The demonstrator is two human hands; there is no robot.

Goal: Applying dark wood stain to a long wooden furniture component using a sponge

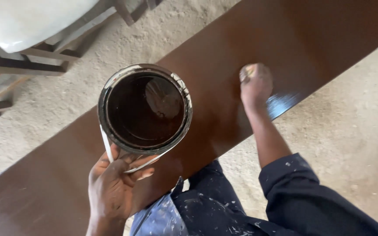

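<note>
Left hand: the left hand (112, 185) is closed on the thin wire handle (108, 150) of a round tin (145, 109) and holds it up over the near edge of the board.
Tin: it is open at the top, with dark brown liquid inside and smears on its rim.
Right hand: the right hand (254, 85) is curled shut around a small pale rag (246, 72) and presses it down on the board.
Board: the long dark brown board (311, 39) is shiny and runs from the bottom left corner to the top right. The right hand is near its middle.
Wet patch: a bright shine sits at the near edge, just beside the right hand.
Floor: rough, pale and sandy.
Chair: a white seat on a dark frame (31, 26) is past the far edge, top left.
Clothes: dark blue sleeve (298, 192) with pale paint spots.
</note>
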